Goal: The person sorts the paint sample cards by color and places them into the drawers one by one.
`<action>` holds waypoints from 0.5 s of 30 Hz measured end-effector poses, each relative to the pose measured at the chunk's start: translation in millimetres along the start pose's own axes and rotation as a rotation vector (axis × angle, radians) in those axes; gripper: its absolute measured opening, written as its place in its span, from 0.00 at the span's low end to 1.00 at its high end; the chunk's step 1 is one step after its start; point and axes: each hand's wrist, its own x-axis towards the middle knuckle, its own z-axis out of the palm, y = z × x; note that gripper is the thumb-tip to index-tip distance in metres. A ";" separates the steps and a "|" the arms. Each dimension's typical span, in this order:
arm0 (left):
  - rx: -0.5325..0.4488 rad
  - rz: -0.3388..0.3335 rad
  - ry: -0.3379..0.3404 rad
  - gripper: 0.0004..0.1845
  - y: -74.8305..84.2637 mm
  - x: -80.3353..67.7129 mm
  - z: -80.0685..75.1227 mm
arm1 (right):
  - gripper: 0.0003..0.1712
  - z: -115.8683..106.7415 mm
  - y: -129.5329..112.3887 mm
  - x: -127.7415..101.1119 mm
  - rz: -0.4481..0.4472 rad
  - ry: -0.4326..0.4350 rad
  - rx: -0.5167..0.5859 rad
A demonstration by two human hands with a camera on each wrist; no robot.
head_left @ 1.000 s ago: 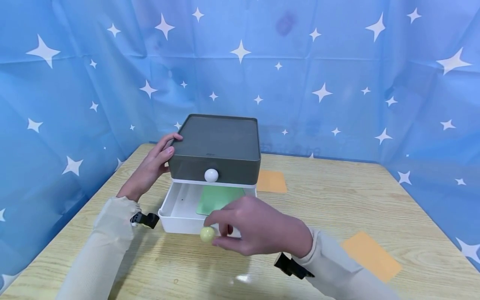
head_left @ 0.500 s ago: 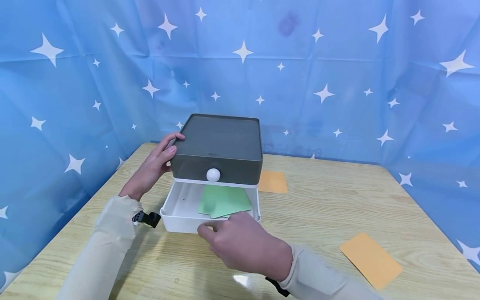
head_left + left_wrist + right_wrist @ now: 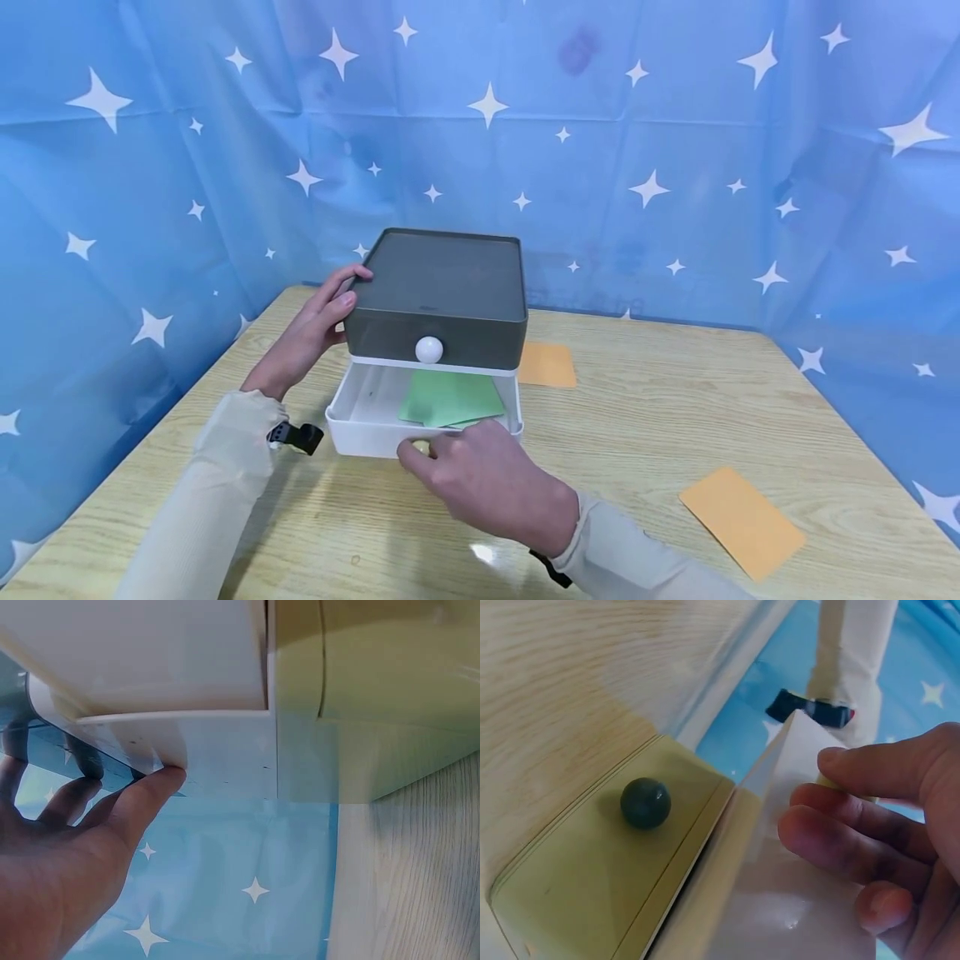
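One drawer (image 3: pixel 375 429), white and pulled out from under the grey box (image 3: pixel 438 292), is seen slightly further in than half a second ago, its front nearer the box. Its pale knob (image 3: pixel 422 447), which was in plain sight a second ago, is now almost covered by the right hand (image 3: pixel 487 483); only a sliver is seen in the head view and between the fingers (image 3: pixel 870 769) in the right wrist view. Two green cards (image 3: pixel 452 398) are lying inside the drawer, overlapping, toward its right side.

Above them, a white ball knob (image 3: pixel 429 349) is set in the closed upper front of the box. The box is placed near the far left of the desk (image 3: pixel 660 417). An orange card (image 3: pixel 547 364) is lying just beside the box on its right, and another orange card (image 3: pixel 741 521) is found well apart, near the desk's right edge. A blue starred cloth (image 3: pixel 675 150) is hung behind.

The knob is pinched by the curled fingers of the right hand. The left hand (image 3: pixel 307 337) is laid against the box's left side, fingers fairly straight, thumb (image 3: pixel 146 802) pressed at its upper rim.
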 end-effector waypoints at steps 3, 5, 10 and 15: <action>-0.004 -0.001 0.001 0.23 -0.4 0.1 0.1 | 0.14 5.1 4.0 0.4 0.010 0.010 -0.013; -0.006 -0.002 0.001 0.23 -0.8 -0.1 0.3 | 0.14 9.2 7.3 0.5 0.021 0.007 -0.024; -0.010 -0.004 0.004 0.23 -1.0 -0.3 0.9 | 0.11 20.3 15.4 2.4 0.075 -0.019 -0.035; -0.011 0.005 0.005 0.23 -0.3 -0.4 0.8 | 0.13 32.2 22.7 5.6 0.130 0.002 -0.032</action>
